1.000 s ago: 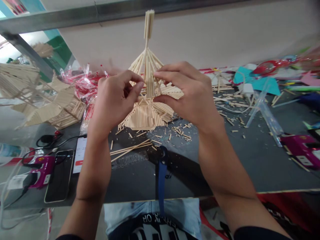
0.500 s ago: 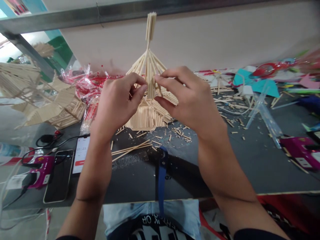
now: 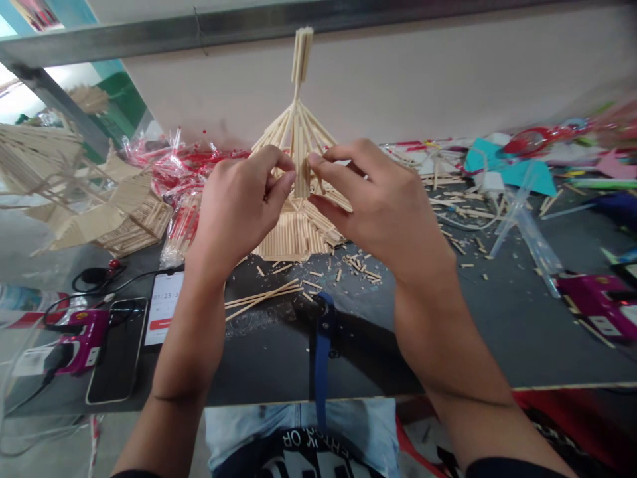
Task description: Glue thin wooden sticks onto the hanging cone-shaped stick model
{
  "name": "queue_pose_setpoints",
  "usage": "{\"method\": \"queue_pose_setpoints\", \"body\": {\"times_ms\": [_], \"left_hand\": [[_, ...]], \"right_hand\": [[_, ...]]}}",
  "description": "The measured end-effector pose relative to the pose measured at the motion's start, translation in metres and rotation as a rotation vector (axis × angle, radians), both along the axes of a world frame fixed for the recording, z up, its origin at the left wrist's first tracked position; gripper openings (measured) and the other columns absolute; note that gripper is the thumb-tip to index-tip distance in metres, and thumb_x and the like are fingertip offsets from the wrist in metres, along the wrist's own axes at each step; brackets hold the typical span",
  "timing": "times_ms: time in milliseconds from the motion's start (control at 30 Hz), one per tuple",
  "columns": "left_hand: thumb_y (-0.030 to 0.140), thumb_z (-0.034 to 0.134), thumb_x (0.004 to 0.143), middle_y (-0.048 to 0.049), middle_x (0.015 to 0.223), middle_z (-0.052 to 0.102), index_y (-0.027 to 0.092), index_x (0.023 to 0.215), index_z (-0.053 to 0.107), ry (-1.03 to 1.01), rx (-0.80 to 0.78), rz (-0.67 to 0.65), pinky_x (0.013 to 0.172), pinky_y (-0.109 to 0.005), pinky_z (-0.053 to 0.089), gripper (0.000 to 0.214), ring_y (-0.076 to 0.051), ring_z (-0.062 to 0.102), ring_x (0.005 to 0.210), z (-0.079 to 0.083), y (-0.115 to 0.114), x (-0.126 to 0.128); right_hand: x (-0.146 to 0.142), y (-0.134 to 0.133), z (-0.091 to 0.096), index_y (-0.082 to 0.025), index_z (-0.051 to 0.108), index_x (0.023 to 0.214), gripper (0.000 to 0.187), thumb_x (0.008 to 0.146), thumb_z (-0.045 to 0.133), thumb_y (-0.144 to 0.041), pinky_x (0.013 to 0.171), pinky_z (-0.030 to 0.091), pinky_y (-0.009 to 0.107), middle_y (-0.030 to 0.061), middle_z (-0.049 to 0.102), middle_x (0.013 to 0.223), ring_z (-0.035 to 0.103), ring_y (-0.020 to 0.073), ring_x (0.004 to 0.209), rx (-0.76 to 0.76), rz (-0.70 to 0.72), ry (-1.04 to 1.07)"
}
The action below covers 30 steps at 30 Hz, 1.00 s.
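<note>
A model tower built of thin wooden sticks [image 3: 297,136] stands on the dark table [image 3: 497,318], with a flat stick base and a tall spire. My left hand [image 3: 243,199] is closed in a pinch against the left side of the tower's middle column. My right hand [image 3: 371,199] pinches the same column from the right, thumb and forefinger pressed together. What the fingertips grip beyond the sticks of the model is too small to make out.
Loose sticks and offcuts [image 3: 263,295] lie in front of the tower. Blue-handled pliers [image 3: 322,345] rest near the table's front edge. Two phones [image 3: 119,348] and a purple glue gun [image 3: 82,338] sit left; another stick model [image 3: 79,199] and red-wrapped packets [image 3: 182,179] behind. Another purple tool [image 3: 600,302] right.
Both hands have drawn closer together onto the tower's middle column, and the right hand has dropped slightly. The tower stays in place.
</note>
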<state>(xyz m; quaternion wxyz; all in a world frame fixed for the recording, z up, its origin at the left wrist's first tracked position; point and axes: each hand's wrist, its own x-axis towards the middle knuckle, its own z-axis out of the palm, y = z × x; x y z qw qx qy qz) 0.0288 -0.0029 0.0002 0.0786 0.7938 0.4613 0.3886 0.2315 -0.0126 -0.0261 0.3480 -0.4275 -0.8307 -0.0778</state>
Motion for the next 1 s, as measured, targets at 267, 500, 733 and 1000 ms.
{"method": "queue_pose_setpoints", "body": {"times_ms": [267,500,733,1000], "left_hand": [[0.027,0.065,0.09,0.0013,0.061,0.062,0.024,0.095,0.068,0.026,0.045,0.012,0.073,-0.034,0.048,0.006,-0.018,0.059,0.067,-0.003,-0.001,0.002],[0.028,0.062,0.092,0.0021,0.059,0.059,0.026,0.091,0.068,0.061,0.071,0.048,0.067,-0.033,0.043,0.006,-0.018,0.059,0.062,-0.004,0.0,0.004],[0.033,0.063,0.092,0.0008,0.059,0.062,0.023,0.091,0.069,0.135,0.052,0.108,0.069,-0.034,0.047,0.012,-0.017,0.058,0.059,-0.004,0.002,0.005],[0.05,0.054,0.099,-0.0013,0.066,0.07,0.021,0.098,0.072,0.22,-0.059,0.211,0.074,-0.035,0.05,0.034,-0.018,0.065,0.065,-0.001,-0.002,0.013]], "right_hand": [[-0.001,0.0,-0.001,-0.031,0.063,0.133,0.036,0.097,0.06,-0.031,0.091,0.058,0.045,0.0106,0.064,0.128,0.066,0.0281,0.11,-0.072,0.018,0.09],[0.001,0.001,-0.001,-0.029,0.063,0.135,0.038,0.097,0.059,-0.032,0.092,0.058,0.045,0.0096,0.066,0.129,0.068,0.0276,0.111,-0.028,0.036,0.082],[-0.001,0.003,-0.002,-0.021,0.067,0.122,0.029,0.096,0.061,-0.032,0.065,0.059,0.03,0.0048,0.074,0.11,0.067,0.013,0.072,-0.165,0.073,0.428],[-0.019,0.021,-0.015,-0.02,0.067,0.091,0.024,0.09,0.07,-0.044,0.051,0.046,0.024,-0.0013,0.063,0.075,0.056,0.0079,0.057,-0.269,0.028,0.742]]}}
